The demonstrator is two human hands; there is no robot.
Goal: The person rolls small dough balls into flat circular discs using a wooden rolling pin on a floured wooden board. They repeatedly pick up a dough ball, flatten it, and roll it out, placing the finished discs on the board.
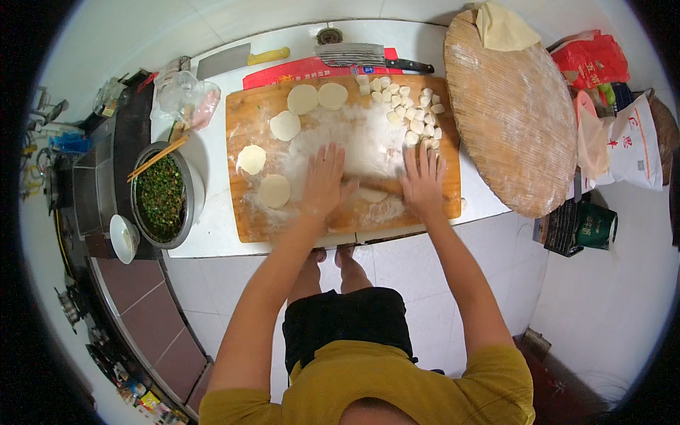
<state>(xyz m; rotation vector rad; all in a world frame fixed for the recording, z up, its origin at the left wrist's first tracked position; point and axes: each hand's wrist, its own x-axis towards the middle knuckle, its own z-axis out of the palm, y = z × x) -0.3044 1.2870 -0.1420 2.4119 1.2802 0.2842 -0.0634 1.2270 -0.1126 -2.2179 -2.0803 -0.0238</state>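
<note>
On a floured wooden board (241, 124), a thin wooden rolling pin (375, 185) lies crosswise beneath both palms. My left hand (324, 183) is flat over its left end, and my right hand (423, 181) covers the right end; the fingers of both are stretched forward and apart. Between the hands, a small dough piece (371, 195) shows just under the pin. Several round dough wrappers (275, 191) lie along the board's left side and top. A cluster of small cut dough pieces (416, 113) sits at the upper right, beyond my right fingertips. Loose flour (361, 134) whitens the middle.
At left stands a bowl of chopped green filling (161, 195) with chopsticks (157, 159) across its rim, beside a small white bowl (124, 239). Behind the board lie a cleaver (223, 61) and a black-handled knife (354, 54). A large round woven tray (506, 120) overhangs the right edge.
</note>
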